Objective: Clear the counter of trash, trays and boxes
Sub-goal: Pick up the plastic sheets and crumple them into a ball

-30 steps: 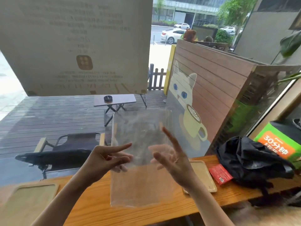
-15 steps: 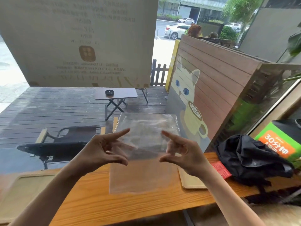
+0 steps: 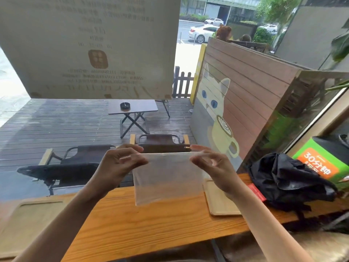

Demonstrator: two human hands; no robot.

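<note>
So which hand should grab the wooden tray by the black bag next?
Probably the right hand. The wooden tray lies just beneath it, beside the black bag. The left hand sits farther away. Both still pinch the clear plastic bag, so one must let go first.

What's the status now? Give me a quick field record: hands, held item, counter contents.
left hand: pinches the bag's top edge, left end
right hand: pinches the top edge, right end
clear plastic bag: held up, hanging above the counter
counter: wooden, along the window
trays: left tray; right tray
other items: red packet; black bag; green box
</note>
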